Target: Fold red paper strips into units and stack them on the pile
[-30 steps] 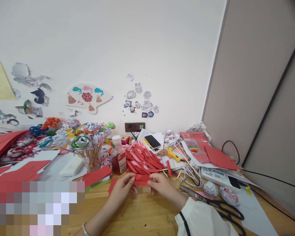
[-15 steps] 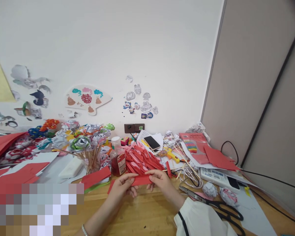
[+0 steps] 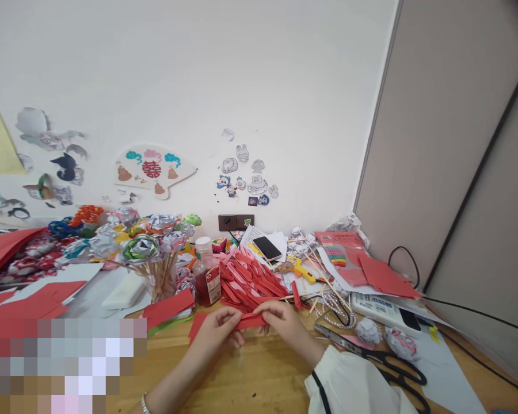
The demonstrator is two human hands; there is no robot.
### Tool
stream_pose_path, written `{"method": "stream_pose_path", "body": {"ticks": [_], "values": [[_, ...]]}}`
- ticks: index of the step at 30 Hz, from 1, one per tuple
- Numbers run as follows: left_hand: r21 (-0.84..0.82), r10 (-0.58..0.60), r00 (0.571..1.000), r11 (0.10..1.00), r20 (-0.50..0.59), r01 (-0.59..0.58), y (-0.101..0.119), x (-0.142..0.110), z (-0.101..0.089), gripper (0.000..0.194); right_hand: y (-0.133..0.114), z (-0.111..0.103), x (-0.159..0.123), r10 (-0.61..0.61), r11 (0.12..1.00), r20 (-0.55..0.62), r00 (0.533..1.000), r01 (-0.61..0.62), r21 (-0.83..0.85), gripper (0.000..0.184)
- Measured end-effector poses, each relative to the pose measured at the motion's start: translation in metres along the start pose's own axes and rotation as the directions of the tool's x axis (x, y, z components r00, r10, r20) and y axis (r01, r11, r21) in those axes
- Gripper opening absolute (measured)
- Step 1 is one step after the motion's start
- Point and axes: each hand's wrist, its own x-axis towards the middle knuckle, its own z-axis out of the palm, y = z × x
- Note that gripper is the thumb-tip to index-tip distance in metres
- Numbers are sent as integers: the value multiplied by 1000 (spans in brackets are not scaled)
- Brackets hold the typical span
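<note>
Apparently mid-fold, clamping red paper strip [image 3: 251, 320] in grip of L hand [image 3: 216, 333] & R hand [image 3: 287, 326], nr strip pile [image 3: 248, 279] on desk [image 3: 224, 385].

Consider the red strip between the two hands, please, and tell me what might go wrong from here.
The red strip might crease crookedly, since the left hand and right hand both pinch it. The bottle stands beside the red strip pile, so a knock could tip it.
</note>
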Motion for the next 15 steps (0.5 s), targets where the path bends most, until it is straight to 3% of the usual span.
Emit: {"method": "stream_pose_path", "body": {"ticks": [4, 8, 15], "values": [[114, 40, 999, 993, 1, -40, 1, -2, 3, 37, -6, 3, -2, 46, 995, 27, 999, -43, -88, 33], [185, 77, 997, 980, 8, -77, 0, -4, 6, 30, -11, 7, -3, 17, 975, 48, 999, -6, -221, 30], [190, 61, 998, 980, 1, -60, -1, -5, 8, 30, -5, 6, -2, 61, 981, 79, 995, -45, -189, 34]]}}
